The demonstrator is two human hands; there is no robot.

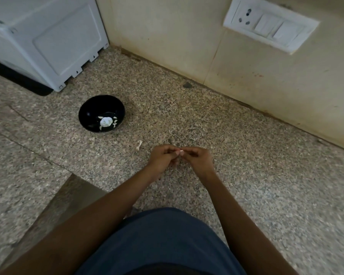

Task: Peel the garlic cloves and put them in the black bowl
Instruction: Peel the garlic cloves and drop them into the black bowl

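Both hands (180, 155) pinch a small pale garlic clove (180, 151) between fingertips

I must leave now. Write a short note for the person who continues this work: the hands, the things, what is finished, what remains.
Left hand and right hand: fingertips meet, pinching a small garlic clove above the counter.
Black bowl: farther off, to the left, holding a few pale cloves around a white round piece.
A bit of peel lies between bowl and hands.
Done: some cloves are in the bowl.
Left: finish peeling this clove, then drop it in.
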